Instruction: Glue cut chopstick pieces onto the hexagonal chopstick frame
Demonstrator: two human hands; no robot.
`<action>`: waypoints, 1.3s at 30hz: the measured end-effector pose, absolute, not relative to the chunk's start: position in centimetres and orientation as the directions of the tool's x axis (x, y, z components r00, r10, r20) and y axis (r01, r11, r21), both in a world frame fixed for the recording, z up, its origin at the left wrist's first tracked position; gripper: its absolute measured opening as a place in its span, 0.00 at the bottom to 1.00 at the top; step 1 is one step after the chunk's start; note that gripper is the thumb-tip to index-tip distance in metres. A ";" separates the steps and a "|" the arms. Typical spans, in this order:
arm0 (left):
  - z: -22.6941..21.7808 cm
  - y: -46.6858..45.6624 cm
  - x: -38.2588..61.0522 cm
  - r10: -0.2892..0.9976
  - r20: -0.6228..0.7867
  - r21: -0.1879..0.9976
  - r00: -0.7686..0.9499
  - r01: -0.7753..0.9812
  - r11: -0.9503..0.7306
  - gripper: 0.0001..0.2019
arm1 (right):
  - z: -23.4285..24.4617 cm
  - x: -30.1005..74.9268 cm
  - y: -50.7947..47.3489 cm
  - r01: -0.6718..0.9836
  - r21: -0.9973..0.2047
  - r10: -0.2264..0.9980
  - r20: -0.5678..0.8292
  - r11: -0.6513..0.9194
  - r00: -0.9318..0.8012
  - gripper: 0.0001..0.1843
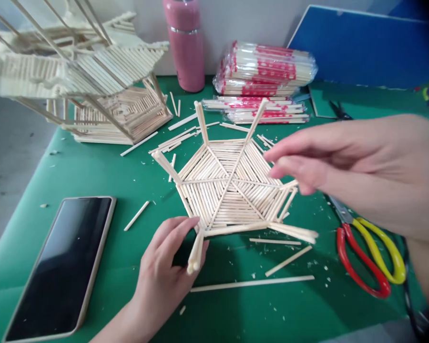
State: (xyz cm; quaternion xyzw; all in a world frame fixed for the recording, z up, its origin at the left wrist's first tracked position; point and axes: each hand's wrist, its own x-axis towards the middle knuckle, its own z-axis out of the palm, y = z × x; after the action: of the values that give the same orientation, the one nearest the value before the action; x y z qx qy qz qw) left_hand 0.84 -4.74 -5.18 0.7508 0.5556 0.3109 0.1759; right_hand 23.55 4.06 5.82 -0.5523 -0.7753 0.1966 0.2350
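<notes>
A six-sided panel of thin wooden sticks [232, 209], with stick bundles rising from its corners, sits in the middle of the green table. My left hand [168, 257] is closed on its near left corner, thumb and fingers around the base of the bundle there. Over the panel's right side hovers my right hand [357, 171], thumb and forefinger brought close in a pinch. Whether anything small is between those fingertips I cannot make out. Loose cut sticks [253, 283] lie around the panel.
A larger stick model [117, 71] stands at the back left, near a pink bottle [188, 52]. Wrapped stick packs [268, 71] and a blue board [361, 52] are behind. Red-and-yellow scissors [366, 247] lie right, a phone [64, 262] left, dark-tipped pliers or cutters [339, 110] farther back.
</notes>
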 end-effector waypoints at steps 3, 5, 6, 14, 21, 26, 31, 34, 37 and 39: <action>-4.9 -4.8 1.2 0.957 0.258 0.579 0.131 0.772 -0.261 0.16 | 5.0 25.3 0.8 0.712 -0.658 0.946 0.323 0.247 -0.030 0.11; -4.7 -5.0 1.4 0.969 0.240 0.586 0.056 0.788 -0.191 0.16 | 4.1 26.1 -1.2 0.670 -0.717 0.918 0.373 0.192 0.135 0.10; -4.6 -5.2 1.4 0.973 0.231 0.601 0.024 0.782 -0.162 0.16 | 3.6 26.4 -2.1 0.653 -0.736 0.902 0.387 0.178 0.191 0.10; -2.9 -8.1 1.8 0.912 0.402 0.525 0.082 0.796 -0.303 0.07 | -1.3 27.5 -4.2 0.504 -0.850 0.940 0.283 0.154 0.190 0.10; -1.5 -8.2 5.6 0.730 0.553 0.300 0.401 0.722 -0.623 0.06 | -4.3 26.4 -3.5 0.440 -0.860 0.952 0.305 0.258 0.036 0.11; -2.1 -6.2 8.4 0.716 0.498 0.218 0.489 0.729 -0.649 0.09 | -5.4 25.7 -3.5 0.493 -0.799 0.916 0.400 0.344 0.009 0.11; -2.8 -4.5 9.3 0.740 0.402 0.129 0.540 0.766 -0.629 0.09 | -5.8 25.5 -3.9 0.624 -0.629 0.844 0.527 0.464 -0.096 0.12; -3.1 -4.2 9.3 0.757 0.359 0.105 0.546 0.783 -0.614 0.09 | -6.0 25.6 -4.1 0.666 -0.545 0.813 0.558 0.510 -0.166 0.14; -3.4 -4.2 9.3 0.775 0.323 0.089 0.543 0.798 -0.596 0.09 | -6.2 25.6 -4.1 0.694 -0.493 0.799 0.567 0.524 -0.200 0.15; -3.5 -4.2 9.3 0.777 0.321 0.078 0.541 0.803 -0.592 0.10 | -6.2 25.6 -4.1 0.713 -0.468 0.794 0.571 0.522 -0.206 0.14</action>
State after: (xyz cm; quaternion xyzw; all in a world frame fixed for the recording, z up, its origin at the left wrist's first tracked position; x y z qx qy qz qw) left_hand 9.31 -4.15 -3.52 0.8770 0.4502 0.1630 -0.0394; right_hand 25.58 -4.06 -6.24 -0.4863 -0.7749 0.0508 0.4005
